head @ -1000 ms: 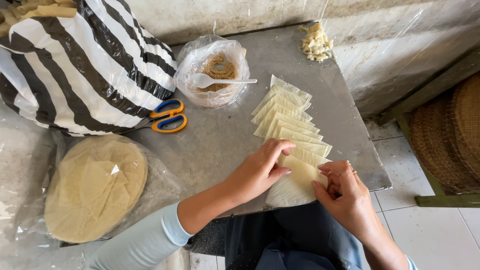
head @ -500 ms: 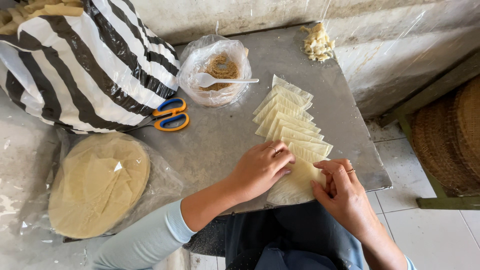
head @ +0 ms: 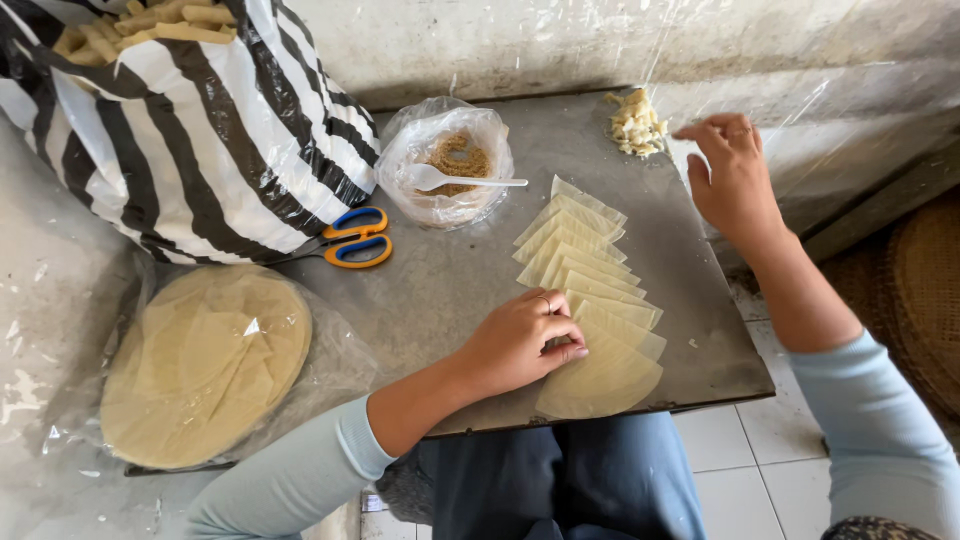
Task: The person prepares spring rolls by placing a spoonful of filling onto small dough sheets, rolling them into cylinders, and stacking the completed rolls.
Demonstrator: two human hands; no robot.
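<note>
Scissors [head: 352, 240] with orange and blue handles lay left of centre, beside a striped black-and-white bag [head: 200, 130] and a plastic bag of brown filling [head: 447, 165] with a white spoon [head: 450, 179]. Nothing blocked the grey table [head: 440, 290] by the wall. Pale, thin dough wedges [head: 585, 300] overlapped in a row at centre. The left hand [head: 520, 345] pressed them, fingers curled. The right hand [head: 733, 175], loosely open and empty, was beside yellow crumbs [head: 635, 122], upper right.
</note>
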